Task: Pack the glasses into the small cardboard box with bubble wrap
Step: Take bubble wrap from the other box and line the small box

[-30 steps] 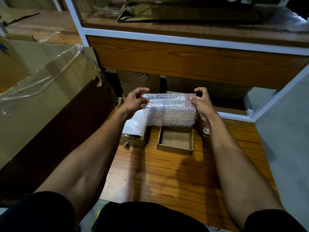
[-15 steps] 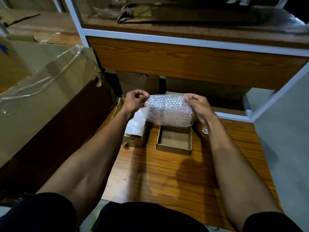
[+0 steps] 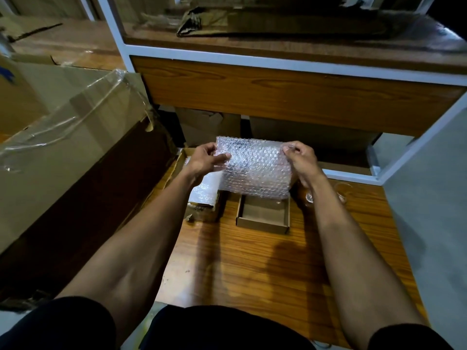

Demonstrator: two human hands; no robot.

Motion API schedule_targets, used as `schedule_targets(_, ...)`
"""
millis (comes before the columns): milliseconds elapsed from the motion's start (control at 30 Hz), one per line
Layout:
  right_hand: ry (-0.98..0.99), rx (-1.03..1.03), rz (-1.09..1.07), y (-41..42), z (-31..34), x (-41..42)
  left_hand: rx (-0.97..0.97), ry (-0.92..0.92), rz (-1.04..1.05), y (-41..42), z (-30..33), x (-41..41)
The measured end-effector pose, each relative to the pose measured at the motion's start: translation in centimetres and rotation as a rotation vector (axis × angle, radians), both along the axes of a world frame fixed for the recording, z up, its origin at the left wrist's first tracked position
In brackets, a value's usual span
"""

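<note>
A clear sheet of bubble wrap is held upright between the hands, pinched at both upper corners. Just below it, an open small cardboard box lies flat. A clear glass is partly seen under the right wrist.

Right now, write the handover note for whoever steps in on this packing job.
Left hand pinches the left edge of the bubble wrap; right hand pinches its upper right corner. The sheet is held up over the far end of the small cardboard box, which sits open on the wooden table with nothing visible inside. Clear glasses stand on the table right of the box, partly hidden by the right forearm. Done: wrap picked up. Left: line the box, put the glasses in, cover them.
</note>
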State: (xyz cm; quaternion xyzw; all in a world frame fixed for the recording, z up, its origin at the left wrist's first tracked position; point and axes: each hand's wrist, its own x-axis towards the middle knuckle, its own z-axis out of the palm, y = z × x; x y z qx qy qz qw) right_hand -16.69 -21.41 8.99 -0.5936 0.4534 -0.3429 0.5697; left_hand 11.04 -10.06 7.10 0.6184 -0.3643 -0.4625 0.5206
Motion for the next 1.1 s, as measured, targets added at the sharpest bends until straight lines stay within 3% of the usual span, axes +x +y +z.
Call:
schedule_targets(200,0.147,-0.068,0.200,0.2,2.4,-0.8,-0.042,-0.093,-0.181,-0.8,2.6,1.0)
schedule_targets(400,0.443,-0.140,0.537,0.3,4.2,1.4,-0.023,-0.245,-0.432,-2.2,6.0,0.0)
schedule_targets(500,0.349,-0.130,0.527,0.8,3.5,2.2,0.011,-0.320,-0.448,-2.8,6.6,-0.1)
schedule_targets(667,0.138,0.052,0.378,0.9,1.1,1.2,0.062,-0.346,-0.275,-2.3,5.2,0.9)
schedule_targets(800,-0.125,0.268,0.319,1.1,0.1,0.7,0.110,-0.151,-0.192,-1.0,2.8,1.1)
schedule_targets(1000,-0.230,0.328,0.258,0.8,-0.8,1.4,0.004,0.358,-0.049,-0.3,0.3,-1.0)
schedule_targets(1100,-0.265,0.348,0.205,1.0,-1.0,1.6,-0.016,0.460,-0.016,-0.3,-0.2,-2.2)
